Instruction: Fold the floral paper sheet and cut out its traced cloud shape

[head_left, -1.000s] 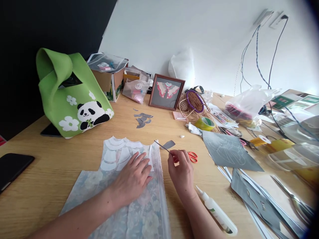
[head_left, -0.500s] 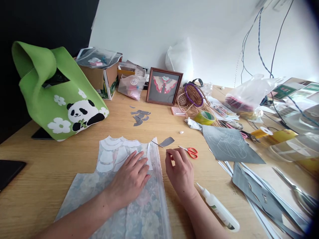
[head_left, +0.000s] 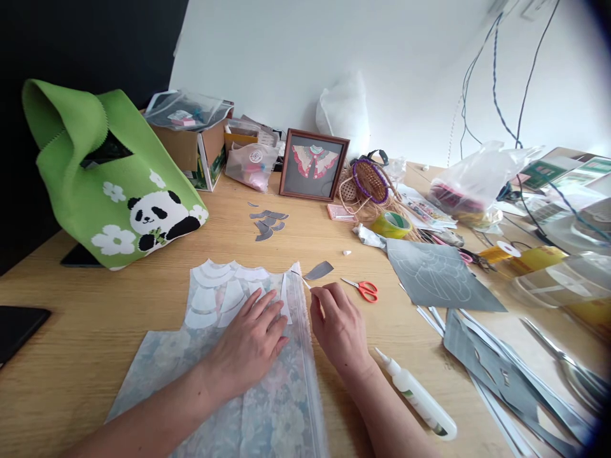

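My left hand (head_left: 255,334) lies flat with fingers spread on floral fabric (head_left: 281,413). White paper pattern pieces (head_left: 203,310) rest on the fabric's upper part, some partly under my fingers. Just right of the fabric's edge, my right hand (head_left: 338,324) is closed in a pinch on one end of a thin, narrow paper strip (head_left: 305,283). The strip's other end points up and left over the fabric's top right corner. A grey leaf-shaped paper piece (head_left: 319,271) lies beyond the fingertips. Small orange-handled scissors (head_left: 366,291) are right of that hand.
A white glue bottle (head_left: 420,401) lies beside my right forearm. More grey cut pieces (head_left: 268,224) lie farther back. Grey sheets (head_left: 443,273) and paper offcuts (head_left: 506,375) spread on the right. A green panda bag (head_left: 119,191) stands left; a picture frame (head_left: 312,165) stands at the back.
My right hand has moved slightly left toward the fabric and turned the strip, which now shows a lighter side. My left hand stays in place.
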Motion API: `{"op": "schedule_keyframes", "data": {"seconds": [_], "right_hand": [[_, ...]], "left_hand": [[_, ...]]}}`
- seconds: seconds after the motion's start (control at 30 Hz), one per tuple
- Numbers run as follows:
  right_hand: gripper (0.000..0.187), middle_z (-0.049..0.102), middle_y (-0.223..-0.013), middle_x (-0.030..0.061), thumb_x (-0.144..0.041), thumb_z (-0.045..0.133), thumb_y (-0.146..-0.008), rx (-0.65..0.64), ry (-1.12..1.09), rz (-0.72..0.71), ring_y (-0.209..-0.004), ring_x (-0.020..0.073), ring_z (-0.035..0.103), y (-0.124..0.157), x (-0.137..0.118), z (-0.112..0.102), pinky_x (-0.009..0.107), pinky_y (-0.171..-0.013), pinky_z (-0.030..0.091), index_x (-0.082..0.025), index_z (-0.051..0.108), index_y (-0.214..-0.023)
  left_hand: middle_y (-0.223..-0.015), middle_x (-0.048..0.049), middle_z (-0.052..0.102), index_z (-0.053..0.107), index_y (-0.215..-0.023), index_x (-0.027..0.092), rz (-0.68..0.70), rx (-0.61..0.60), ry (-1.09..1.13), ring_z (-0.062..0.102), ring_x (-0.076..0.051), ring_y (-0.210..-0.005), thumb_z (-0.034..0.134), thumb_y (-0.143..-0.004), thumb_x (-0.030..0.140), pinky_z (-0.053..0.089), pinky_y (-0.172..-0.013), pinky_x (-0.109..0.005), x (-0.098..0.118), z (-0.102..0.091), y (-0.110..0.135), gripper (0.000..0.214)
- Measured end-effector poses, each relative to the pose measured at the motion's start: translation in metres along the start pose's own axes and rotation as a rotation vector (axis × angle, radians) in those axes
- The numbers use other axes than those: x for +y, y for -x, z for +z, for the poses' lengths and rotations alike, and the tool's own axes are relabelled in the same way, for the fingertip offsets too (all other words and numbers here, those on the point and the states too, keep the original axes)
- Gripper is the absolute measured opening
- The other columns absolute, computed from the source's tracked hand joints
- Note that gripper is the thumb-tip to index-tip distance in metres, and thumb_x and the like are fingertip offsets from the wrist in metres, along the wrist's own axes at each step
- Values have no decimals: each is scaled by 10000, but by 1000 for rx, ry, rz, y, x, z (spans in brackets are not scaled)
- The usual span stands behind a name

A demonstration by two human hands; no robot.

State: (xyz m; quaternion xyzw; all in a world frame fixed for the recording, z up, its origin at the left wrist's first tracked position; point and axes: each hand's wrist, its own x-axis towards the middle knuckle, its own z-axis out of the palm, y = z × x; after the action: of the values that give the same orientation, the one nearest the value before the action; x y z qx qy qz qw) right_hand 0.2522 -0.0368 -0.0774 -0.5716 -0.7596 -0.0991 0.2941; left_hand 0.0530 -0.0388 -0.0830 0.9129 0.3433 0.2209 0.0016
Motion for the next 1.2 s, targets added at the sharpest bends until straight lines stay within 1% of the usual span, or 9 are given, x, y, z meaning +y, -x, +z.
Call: {"op": "schedule_keyframes", "data": {"seconds": [0.13, 0.27, 0.57, 0.7, 1.07, 1.2], "right_hand": [[159, 545, -770, 21, -82, 471, -906, 76, -14, 40, -636, 150, 524, -1, 0, -4, 256, -580, 380, -191, 579, -865], [148, 569, -801, 29, -78, 477, -908, 129, -66, 53, -653, 143, 551, -2, 0, -6, 250, -600, 411, -188, 576, -901], [147, 575, -790, 26, -78, 490, -905, 153, -88, 92, -638, 133, 567, -4, 0, -7, 245, -593, 418, -179, 593, -874], [153, 589, -798, 31, -75, 487, -901, 152, -98, 99, -633, 130, 575, -4, 0, -8, 241, -583, 416, -180, 595, -879], [166, 590, -791, 30, -73, 474, -902, 164, -121, 104, -617, 127, 561, -5, 0, -8, 240, -576, 416, -192, 587, -881], [171, 585, -783, 27, -68, 467, -901, 169, -126, 104, -613, 125, 557, -5, 0, -9, 237, -573, 410, -188, 588, -883]], "left_hand": [[-1263, -143, 640, 668, -1093, 123, 7, -49, -30, 476, -341, -1316, 476, -967, 296, 397, -1104, -557, -1, 2, 1, 287], [-1276, -129, 640, 669, -1108, 130, 13, -82, -29, 471, -330, -1323, 461, -976, 319, 382, -1113, -558, -3, 3, 1, 311], [-1333, -89, 615, 650, -1158, 156, 3, -92, -3, 409, -279, -1378, 431, -992, 345, 314, -1161, -513, -5, 7, 2, 334], [-1351, -90, 603, 646, -1171, 159, 4, -91, 17, 390, -275, -1391, 439, -990, 348, 306, -1163, -516, -6, 7, 2, 334], [-1412, -30, 555, 606, -1255, 209, -1, -141, 42, 338, -279, -1417, 450, -985, 375, 270, -1173, -521, -6, 8, 3, 353], [-1427, -36, 539, 579, -1290, 213, 21, -150, 42, 321, -282, -1425, 447, -986, 370, 265, -1168, -533, -5, 8, 2, 366]]}}
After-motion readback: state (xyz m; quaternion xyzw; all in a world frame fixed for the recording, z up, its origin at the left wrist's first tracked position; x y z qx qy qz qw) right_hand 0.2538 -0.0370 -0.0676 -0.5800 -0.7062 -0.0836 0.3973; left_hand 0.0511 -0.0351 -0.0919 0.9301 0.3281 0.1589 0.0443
